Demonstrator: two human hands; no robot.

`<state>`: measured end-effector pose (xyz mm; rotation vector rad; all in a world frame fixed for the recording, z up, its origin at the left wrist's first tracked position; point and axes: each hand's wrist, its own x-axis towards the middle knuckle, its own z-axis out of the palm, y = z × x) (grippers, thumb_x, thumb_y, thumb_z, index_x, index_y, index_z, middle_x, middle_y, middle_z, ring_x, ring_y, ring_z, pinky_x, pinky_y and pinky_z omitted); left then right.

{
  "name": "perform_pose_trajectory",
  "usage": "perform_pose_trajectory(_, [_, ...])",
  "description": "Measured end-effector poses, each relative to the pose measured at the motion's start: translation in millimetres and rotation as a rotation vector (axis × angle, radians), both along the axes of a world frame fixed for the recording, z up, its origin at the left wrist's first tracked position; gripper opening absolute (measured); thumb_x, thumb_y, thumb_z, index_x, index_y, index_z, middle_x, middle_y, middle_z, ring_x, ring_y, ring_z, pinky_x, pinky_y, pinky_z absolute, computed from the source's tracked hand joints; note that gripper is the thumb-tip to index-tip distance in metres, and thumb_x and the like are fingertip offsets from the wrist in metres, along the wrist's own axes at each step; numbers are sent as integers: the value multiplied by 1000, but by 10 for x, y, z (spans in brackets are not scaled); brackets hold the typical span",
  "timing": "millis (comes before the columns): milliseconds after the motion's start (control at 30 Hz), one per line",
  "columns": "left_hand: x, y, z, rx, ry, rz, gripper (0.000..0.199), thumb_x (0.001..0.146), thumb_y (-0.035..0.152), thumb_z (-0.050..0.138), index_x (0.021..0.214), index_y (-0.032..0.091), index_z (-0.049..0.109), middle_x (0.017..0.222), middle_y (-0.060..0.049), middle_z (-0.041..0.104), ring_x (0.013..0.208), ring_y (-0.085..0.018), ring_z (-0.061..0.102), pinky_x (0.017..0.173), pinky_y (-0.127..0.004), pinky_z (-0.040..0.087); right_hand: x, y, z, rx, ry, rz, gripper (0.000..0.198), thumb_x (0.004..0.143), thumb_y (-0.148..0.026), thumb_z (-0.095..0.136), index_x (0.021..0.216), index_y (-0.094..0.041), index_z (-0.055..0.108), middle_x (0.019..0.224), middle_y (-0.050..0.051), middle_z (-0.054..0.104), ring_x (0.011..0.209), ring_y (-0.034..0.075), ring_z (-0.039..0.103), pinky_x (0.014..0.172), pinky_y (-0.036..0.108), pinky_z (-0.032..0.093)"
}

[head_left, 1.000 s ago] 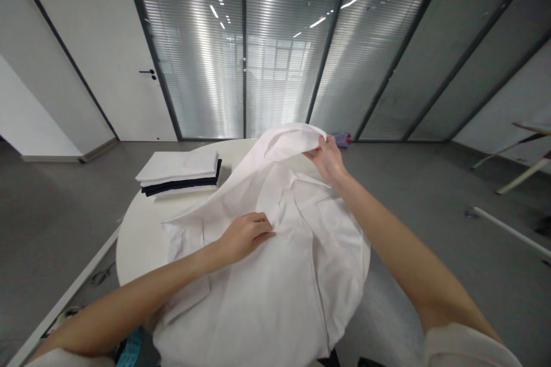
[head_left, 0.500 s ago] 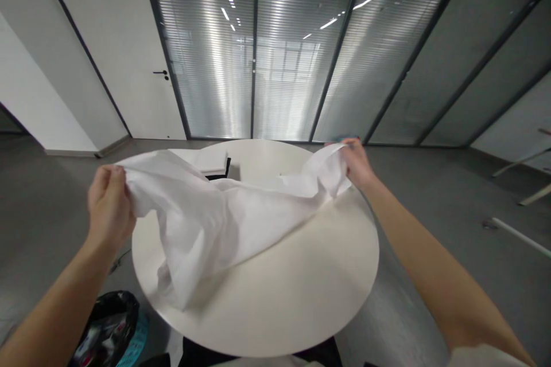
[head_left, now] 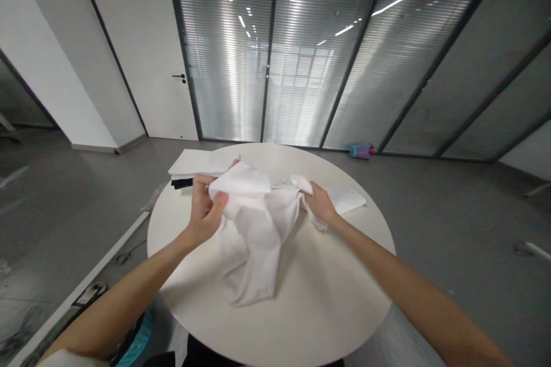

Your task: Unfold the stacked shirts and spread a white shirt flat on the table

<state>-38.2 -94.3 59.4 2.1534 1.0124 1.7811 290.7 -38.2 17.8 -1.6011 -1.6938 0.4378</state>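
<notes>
Head camera view: two bare hands gather a white garment [head_left: 253, 212] over a round white surface [head_left: 318, 321]. The left hand [head_left: 202, 206] grips the garment's upper left edge, its thumb toward the wearer and its fingers curled behind the fabric with little gap between them. The right hand [head_left: 319, 202] has its fingers closed around a bunched section on the other side. Between the hands the fabric sags in loose folds, and its lower end drapes toward the near part of the surface. Past the right hand, a flat white piece of cloth [head_left: 348, 199] lies on the surface; whether it belongs to the same garment cannot be told.

At the far left of the surface sits a folded stack [head_left: 196, 161], white on top with a dark layer below, partly hidden by the left hand. On the floor [head_left: 447, 212], a blue basket [head_left: 138, 341] stands beside the near left edge of the surface, and a blue, purple and red bundle [head_left: 361, 151] lies near the foot of a glass wall [head_left: 297, 86] with blinds. To the left of the glass is a pale door [head_left: 142, 40] with a dark handle [head_left: 179, 77].
</notes>
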Motion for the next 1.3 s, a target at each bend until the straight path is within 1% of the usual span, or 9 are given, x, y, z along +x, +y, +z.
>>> perform_pose_trajectory(100, [316, 211, 18, 78, -19, -75, 25, 100, 48, 46, 96, 25, 37, 133, -16, 58, 137, -30, 47, 109, -56, 39, 21, 172, 360, 171, 585, -74, 41, 81, -59, 60, 98, -22, 66, 89, 8, 74, 94, 30, 68, 83, 44, 56])
perform_pose_trajectory(200, [736, 527, -66, 17, -71, -126, 46, 88, 52, 66, 113, 23, 42, 150, -19, 40, 147, -31, 33, 117, -53, 31, -93, 259, 721, 147, 822, 55, 54, 80, -70, 54, 104, -23, 67, 89, 7, 74, 96, 30, 69, 84, 44, 57])
perform_pose_trajectory(333, [1330, 875, -270, -176, -181, -307, 104, 76, 53, 78, 150, 20, 12, 157, -23, 27, 146, -30, 34, 118, -46, 34, -397, 201, 828, 52, 685, 264, 63, 78, -69, 61, 121, -24, 64, 116, 7, 70, 119, 29, 60, 102, 45, 50])
perform_pose_trajectory(533, [1633, 1078, -423, -304, -189, -521, 89, 82, 52, 71, 152, 16, 28, 148, -20, 47, 136, -31, 49, 116, -49, 38, -496, 223, 427, 154, 392, 172, 81, 58, -34, 84, 134, -28, 54, 135, 6, 58, 124, 27, 55, 109, 46, 43])
perform_pose_trajectory(700, [1158, 1062, -282, -375, -36, -785, 71, 82, 48, 72, 142, 19, 49, 148, -16, 51, 135, -29, 52, 112, -45, 44, -131, 468, 456, 319, 460, 7, 56, 66, -35, 72, 119, -19, 62, 108, 8, 70, 101, 29, 65, 96, 51, 51])
perform_pose_trajectory(867, [272, 1091, 17, -231, 218, -328, 29, 92, 37, 56, 111, 19, 70, 117, -11, 71, 113, -23, 65, 106, -41, 48, 122, 625, 699, 671, -41, -172, 55, 80, -21, 58, 135, -24, 59, 142, 11, 54, 131, 30, 51, 110, 47, 40])
perform_pose_trajectory(1000, [-530, 1308, 53, -174, 584, 28, 35, 86, 36, 61, 115, 19, 70, 126, -12, 67, 125, -30, 58, 111, -48, 42, 43, 779, 455, 343, -526, -63, 62, 85, -19, 58, 146, -30, 51, 162, 11, 29, 141, 35, 40, 113, 52, 35])
perform_pose_trajectory(1133, [-1057, 1447, -83, -233, 852, 82, 54, 85, 44, 65, 133, 20, 62, 145, -13, 55, 139, -36, 45, 116, -54, 34, -50, 979, 47, -246, -776, 259, 85, 78, -56, 73, 153, -33, 41, 167, 12, 17, 148, 43, 24, 113, 62, 29])
perform_pose_trajectory(1300, [-1153, 1420, -160, -258, 843, 102, 49, 98, 46, 45, 139, 20, 57, 152, -13, 48, 135, -31, 50, 111, -47, 43, -120, 996, -33, -341, -725, 211, 91, 79, -80, 54, 156, -34, 36, 169, 10, 2, 150, 49, 6, 116, 68, 12])
